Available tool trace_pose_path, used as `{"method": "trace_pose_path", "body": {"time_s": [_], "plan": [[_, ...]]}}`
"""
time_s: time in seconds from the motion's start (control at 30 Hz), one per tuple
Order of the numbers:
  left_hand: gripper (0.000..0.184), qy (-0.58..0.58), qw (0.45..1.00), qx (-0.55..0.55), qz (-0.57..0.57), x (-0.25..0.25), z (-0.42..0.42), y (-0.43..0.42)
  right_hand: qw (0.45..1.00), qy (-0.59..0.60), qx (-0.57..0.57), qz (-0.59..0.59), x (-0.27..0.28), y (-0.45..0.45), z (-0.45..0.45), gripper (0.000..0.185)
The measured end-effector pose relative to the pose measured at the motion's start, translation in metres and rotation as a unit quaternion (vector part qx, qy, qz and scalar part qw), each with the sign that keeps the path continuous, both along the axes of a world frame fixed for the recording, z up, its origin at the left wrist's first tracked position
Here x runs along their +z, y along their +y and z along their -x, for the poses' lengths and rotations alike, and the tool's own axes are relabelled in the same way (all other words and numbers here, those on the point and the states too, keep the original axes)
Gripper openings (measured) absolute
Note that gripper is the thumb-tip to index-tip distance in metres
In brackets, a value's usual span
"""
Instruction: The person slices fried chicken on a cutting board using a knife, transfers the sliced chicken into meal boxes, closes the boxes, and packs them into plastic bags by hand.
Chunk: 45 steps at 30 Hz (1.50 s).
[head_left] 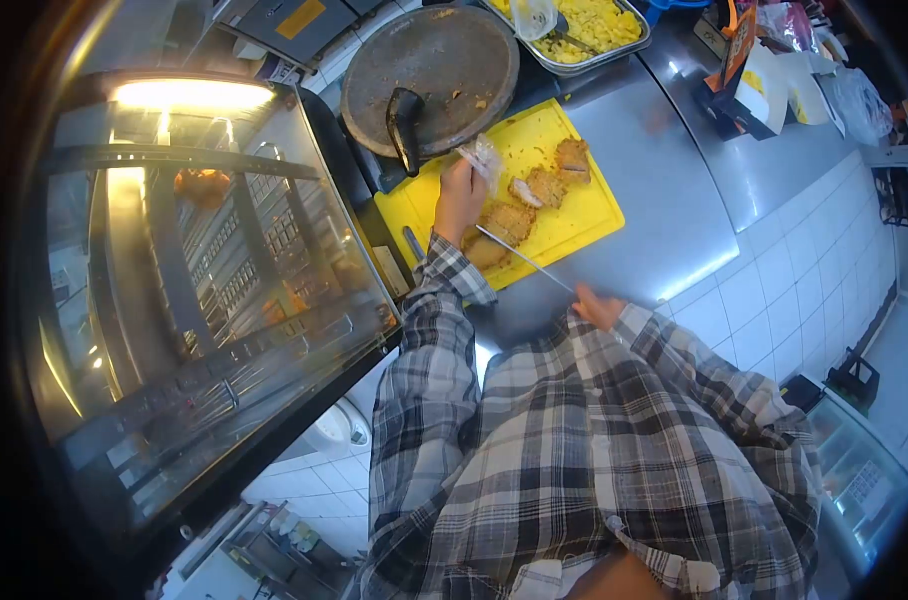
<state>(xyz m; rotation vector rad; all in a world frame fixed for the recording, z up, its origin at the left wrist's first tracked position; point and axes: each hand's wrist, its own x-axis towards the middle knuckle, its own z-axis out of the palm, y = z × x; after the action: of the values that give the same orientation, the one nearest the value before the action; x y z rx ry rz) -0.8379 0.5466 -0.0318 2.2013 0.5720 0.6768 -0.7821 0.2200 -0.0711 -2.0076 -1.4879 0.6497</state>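
On a yellow cutting board lie pieces of browned, breaded meat, with a larger piece nearer to me. My right hand is closed round the handle end of a knife, whose thin blade reaches left over the nearer piece. My left hand is beside that piece at the board's left part, its fingers closed on a crumpled clear plastic bag. The fingertips of my left hand are partly hidden by the plastic.
A round dark stone slab with a black-handled tool stands behind the board. A metal tray of yellow food is at the back. The lit glass display cabinet borders the left; boxes and bags are at the back right.
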Motion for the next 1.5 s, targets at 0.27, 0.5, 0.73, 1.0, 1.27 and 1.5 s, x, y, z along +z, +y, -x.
{"method": "trace_pose_path", "body": {"time_s": [0.27, 0.5, 0.73, 1.0, 1.27, 1.5], "plan": [[0.007, -0.082, 0.995, -0.016, -0.05, 0.045, 0.004, 0.011, 0.984, 0.096, 0.092, 0.122, 0.033, 0.008, 0.002, 0.037], [0.013, -0.009, 0.998, 0.064, 0.012, 0.003, 0.022, 0.015, 0.995, 0.046, 0.019, 0.09, 0.03, 0.011, 0.026, 0.026], [0.012, 0.033, 0.996, 0.079, 0.028, -0.023, 0.023, 0.017, 0.995, 0.084, -0.02, 0.054, -0.014, 0.003, 0.039, 0.035], [0.015, -0.082, 0.993, 0.083, -0.015, 0.049, 0.028, 0.008, 0.992, 0.022, -0.054, 0.115, 0.024, 0.007, 0.04, 0.029], [0.011, -0.01, 0.993, 0.112, -0.014, 0.0, 0.046, 0.014, 0.988, -0.04, -0.104, 0.108, 0.051, 0.011, 0.068, 0.025], [0.01, 0.007, 0.995, 0.101, -0.018, -0.023, 0.044, 0.016, 0.989, 0.043, -0.132, 0.047, 0.034, 0.022, 0.079, 0.028]]}}
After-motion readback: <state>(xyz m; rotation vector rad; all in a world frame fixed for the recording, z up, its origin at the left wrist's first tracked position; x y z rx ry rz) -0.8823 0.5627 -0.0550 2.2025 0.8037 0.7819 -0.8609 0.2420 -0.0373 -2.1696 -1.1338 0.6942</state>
